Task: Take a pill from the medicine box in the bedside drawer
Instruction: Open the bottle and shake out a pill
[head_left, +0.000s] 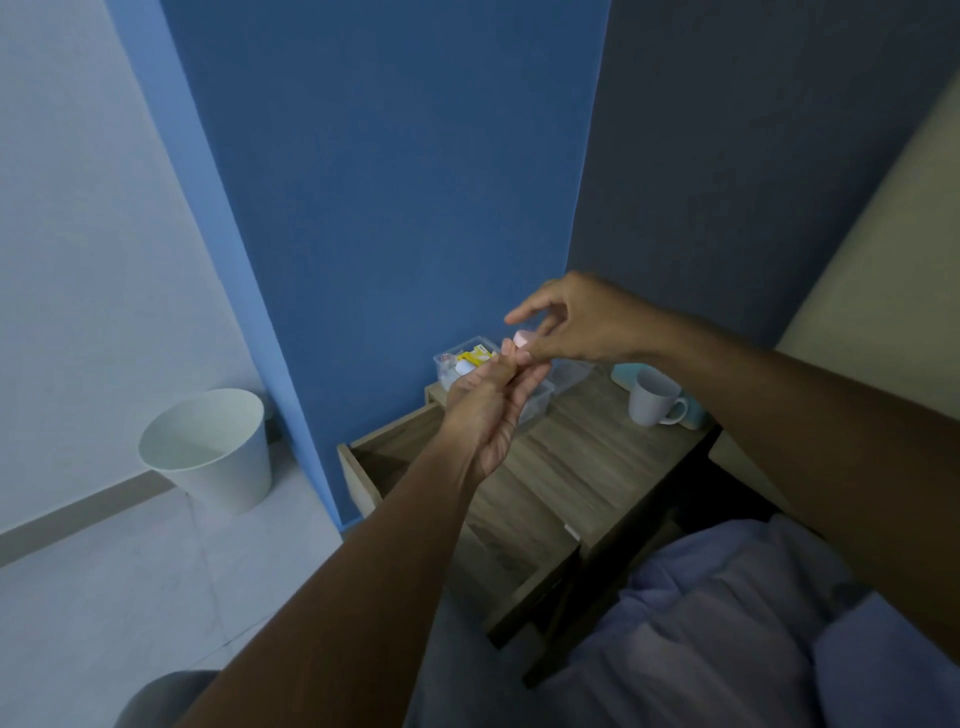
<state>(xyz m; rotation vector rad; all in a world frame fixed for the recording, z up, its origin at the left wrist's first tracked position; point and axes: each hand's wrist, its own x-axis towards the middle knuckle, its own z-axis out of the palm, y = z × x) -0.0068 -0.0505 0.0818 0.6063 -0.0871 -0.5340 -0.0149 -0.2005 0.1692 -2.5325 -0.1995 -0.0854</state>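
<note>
Right hand (576, 325) fingers pinching small pink pill (521, 339), axis unclear, left hand (491, 405) palm-up beneath, fingers together

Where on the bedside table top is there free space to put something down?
The wood of the table top is bare between the clear medicine box, the white mug and the front edge. The back is crowded: box at the wall corner, mug to its right, both hands above.

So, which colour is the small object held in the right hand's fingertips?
Pale pink, best seen in the head view: the small rounded object in the right hand.
</note>
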